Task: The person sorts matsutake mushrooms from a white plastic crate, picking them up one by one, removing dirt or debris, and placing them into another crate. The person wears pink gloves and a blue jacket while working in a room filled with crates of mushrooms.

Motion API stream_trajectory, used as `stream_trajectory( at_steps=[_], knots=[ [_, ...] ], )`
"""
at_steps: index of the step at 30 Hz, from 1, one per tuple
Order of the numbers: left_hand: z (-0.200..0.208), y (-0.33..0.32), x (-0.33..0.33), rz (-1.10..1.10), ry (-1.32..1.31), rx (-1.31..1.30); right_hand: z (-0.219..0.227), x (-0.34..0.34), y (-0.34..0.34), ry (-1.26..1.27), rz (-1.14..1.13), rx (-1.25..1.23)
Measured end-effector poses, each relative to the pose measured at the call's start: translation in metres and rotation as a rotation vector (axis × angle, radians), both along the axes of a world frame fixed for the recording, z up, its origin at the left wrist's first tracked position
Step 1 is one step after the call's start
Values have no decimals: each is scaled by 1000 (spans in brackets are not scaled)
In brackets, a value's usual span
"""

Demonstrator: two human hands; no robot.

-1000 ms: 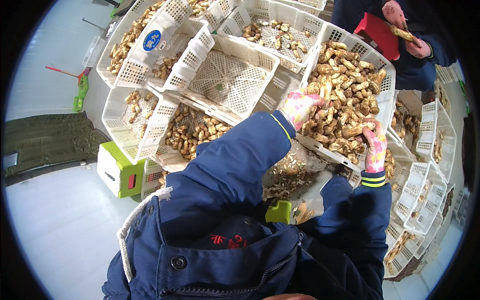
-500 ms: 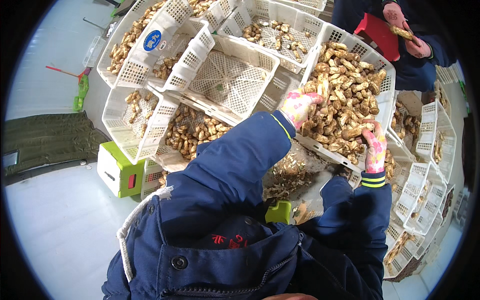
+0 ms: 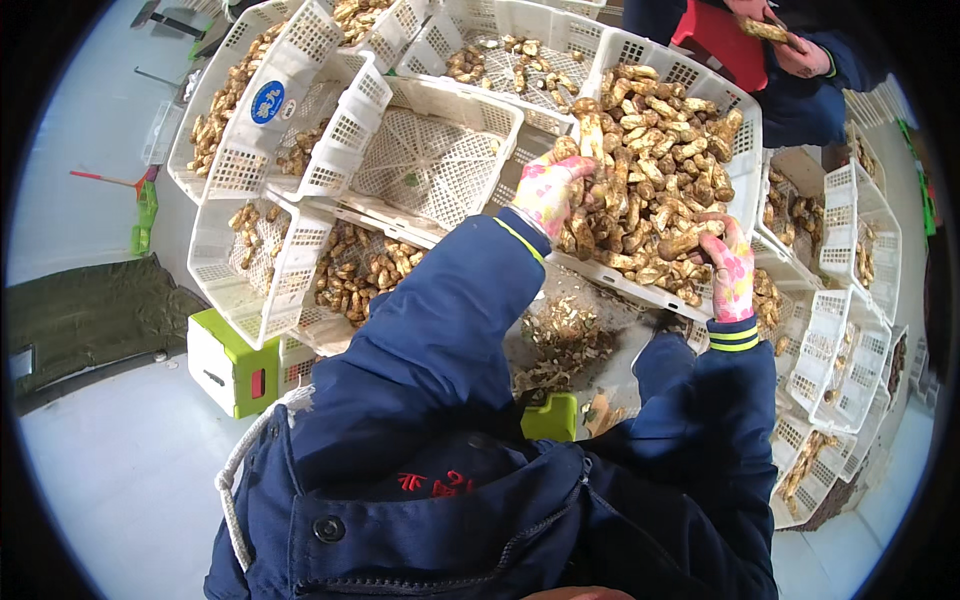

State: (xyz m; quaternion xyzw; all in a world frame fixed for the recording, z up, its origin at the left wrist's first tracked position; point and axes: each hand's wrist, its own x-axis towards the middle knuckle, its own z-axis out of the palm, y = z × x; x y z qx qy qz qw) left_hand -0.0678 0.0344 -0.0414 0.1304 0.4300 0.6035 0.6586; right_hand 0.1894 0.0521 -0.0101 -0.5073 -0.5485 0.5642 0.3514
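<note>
My left hand [image 3: 548,192], in a pink floral glove, is closed at the left edge of a heap of brown and yellowish mushrooms [image 3: 665,150]. Its fingertips grip a long pale mushroom [image 3: 591,135] that stands upright against the heap. At the heap's near right side my right hand [image 3: 732,270], gloved alike, has its thumb and fingers closed round a thick mushroom [image 3: 690,240]. The heap fills a white perforated crate [image 3: 748,165] in front of me. Part of the left fingers' grip is hidden by the glove.
An unfilled white crate [image 3: 430,160] stands left of the heap, among other crates holding mushrooms. Trimmings [image 3: 565,335] lie on the floor below, near a green stool [image 3: 550,416]. Across from me, a person's hands [image 3: 800,55] hold a mushroom near a red object [image 3: 720,45]. More crates [image 3: 835,350] stand at right.
The whole view has shifted, so the crates and hands appear further left and slightly higher or lower. Both my hands keep nearly the same places at the heap, still gripping mushrooms.
</note>
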Motion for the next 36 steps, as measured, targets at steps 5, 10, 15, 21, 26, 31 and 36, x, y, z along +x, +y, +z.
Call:
stream_trajectory(
  at_steps=[5,10,15,21,26,31,36],
  knots=[
    [10,2,2,21,6,-66,0,3,0,0,-16,-21],
    [4,2,-1,-14,14,-57,0,4,1,-24,-15,-18],
    [15,-1,3,-7,18,-46,1,2,-1,-10,-42,-1],
    [6,6,-6,46,-96,-59,3,-1,-2,-8,-14,0],
    [-3,22,-56,260,-185,40,5,-3,1,-51,10,-10],
    [-4,22,-215,521,-194,185,9,-10,0,-82,29,65],
    [-21,-15,-256,406,-168,198,2,-9,0,-28,41,0]
  ],
)
